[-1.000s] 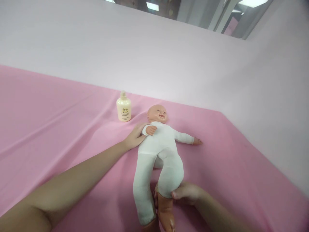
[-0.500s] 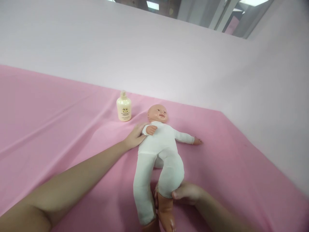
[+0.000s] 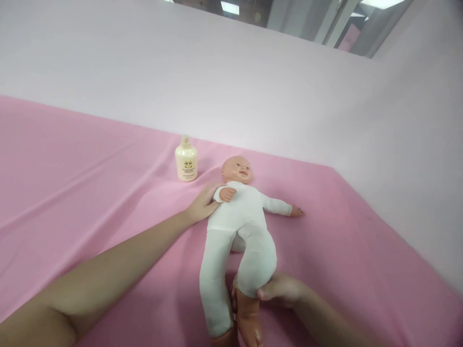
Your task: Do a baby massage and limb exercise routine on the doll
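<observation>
A baby doll [image 3: 238, 212] in a white cloth body lies on its back, head toward the far edge, one arm stretched out to the right. My left hand [image 3: 203, 203] grips the doll's bent arm near the shoulder, thumb at its side and fingertips partly hidden behind it. Wrapped round the doll's lower leg from behind, my right hand [image 3: 280, 289] lifts it slightly, just above the brown foot [image 3: 249, 320]. The doll's other leg [image 3: 216, 284] lies straight, its foot cut off by the lower frame edge.
A pale yellow pump bottle [image 3: 187, 164] with a printed label stands upright left of the doll's head. Pink cloth [image 3: 108, 193] with some folds covers the table. Behind it rises a white wall [image 3: 181, 72] with a window [image 3: 289, 19] at the top.
</observation>
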Available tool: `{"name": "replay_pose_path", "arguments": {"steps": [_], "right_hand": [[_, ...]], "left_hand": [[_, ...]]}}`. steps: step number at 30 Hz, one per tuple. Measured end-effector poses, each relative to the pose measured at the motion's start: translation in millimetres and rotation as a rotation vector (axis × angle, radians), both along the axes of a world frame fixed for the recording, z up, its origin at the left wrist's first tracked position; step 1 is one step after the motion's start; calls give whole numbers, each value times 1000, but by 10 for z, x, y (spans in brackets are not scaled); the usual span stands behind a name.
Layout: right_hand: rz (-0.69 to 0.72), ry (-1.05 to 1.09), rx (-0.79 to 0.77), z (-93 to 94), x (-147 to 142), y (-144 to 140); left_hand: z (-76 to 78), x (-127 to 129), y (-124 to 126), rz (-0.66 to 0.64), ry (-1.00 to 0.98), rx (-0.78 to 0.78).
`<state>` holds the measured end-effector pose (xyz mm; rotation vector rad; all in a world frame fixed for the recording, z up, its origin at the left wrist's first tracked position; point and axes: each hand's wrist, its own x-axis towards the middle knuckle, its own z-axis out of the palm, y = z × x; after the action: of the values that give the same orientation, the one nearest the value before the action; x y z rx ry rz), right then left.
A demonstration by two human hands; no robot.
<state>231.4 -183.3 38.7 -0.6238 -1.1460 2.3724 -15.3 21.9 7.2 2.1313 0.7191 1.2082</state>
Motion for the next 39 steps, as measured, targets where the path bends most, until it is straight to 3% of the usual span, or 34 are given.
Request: {"name": "replay_pose_path", "arguments": {"steps": [19,31,39], "right_hand": [[-1,37,47,-102,16,6],[-15,14,21,-90,10,-4],[4,-23,31,-68,26,-2]], "left_hand": [[58,17,-17,-11,-11,16],[7,4,4,0,18,-2],[75,18,-30,-18,-14,7]]}}
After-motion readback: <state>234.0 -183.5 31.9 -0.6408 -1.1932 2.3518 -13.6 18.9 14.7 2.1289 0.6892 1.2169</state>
